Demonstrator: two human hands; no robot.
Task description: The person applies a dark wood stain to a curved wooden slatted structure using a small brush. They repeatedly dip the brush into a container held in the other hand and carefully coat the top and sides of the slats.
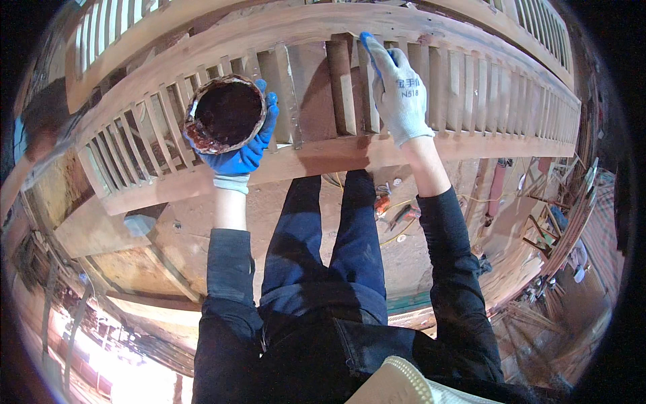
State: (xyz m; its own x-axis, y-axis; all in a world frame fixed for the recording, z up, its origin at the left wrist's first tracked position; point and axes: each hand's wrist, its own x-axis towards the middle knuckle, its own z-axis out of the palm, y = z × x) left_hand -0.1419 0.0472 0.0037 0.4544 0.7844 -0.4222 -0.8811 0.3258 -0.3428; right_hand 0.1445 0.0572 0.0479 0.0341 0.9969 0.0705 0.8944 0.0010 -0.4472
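Note:
My left hand (243, 159), in a blue and white glove, is wrapped round a round tub (196, 133) with a crusted, uneven rim. Dark reddish-brown stuff (230, 113) lies inside it. The tub is held above the left part of a long slatted wooden panel (323, 151). My right hand (398, 91), gloved in white with blue fingers, is over the panel's middle. Its index finger reaches to the curved top rail (296, 30), while the other fingers are bent. A thin light edge shows by that fingertip; whatever the hand grips underneath is hidden.
A second slatted wooden piece (182, 20) lies beyond the panel. Power tools (404, 215) and a yellow cord (494, 198) are on the floor by my legs. A small wooden frame (542, 232) and wood scraps (531, 320) lie at the right.

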